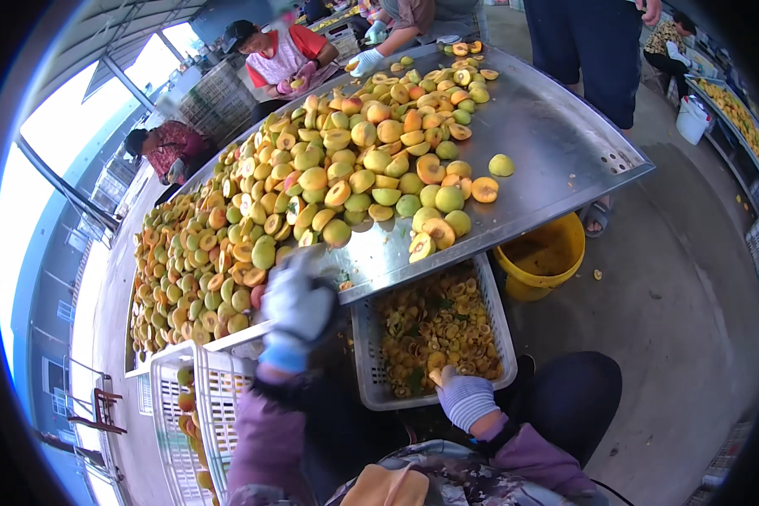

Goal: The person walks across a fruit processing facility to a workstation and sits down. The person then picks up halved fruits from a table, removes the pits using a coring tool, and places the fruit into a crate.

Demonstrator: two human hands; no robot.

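Observation:
A large heap of yellow-green stone fruit [312, 177], much of it cut in halves, covers the left and middle of the metal table [557, 143]. My left hand [299, 304], in a white glove, is at the table's near edge beside the heap. Motion smears its fingers, so what they hold is not visible. My right hand [466, 400], in a striped glove, is closed over the near rim of a white plastic crate [364, 363]. A small tan piece shows at its fingertips; its kind is unclear. Inside the crate lie fruit scraps and stones [438, 325].
A yellow bucket [544, 261] stands under the table's right corner. Left of my legs is a white slatted crate [219, 405] holding fruit. Several people sit along the far side, and a person stands at the right corner. A white bucket [692, 120] is farther right.

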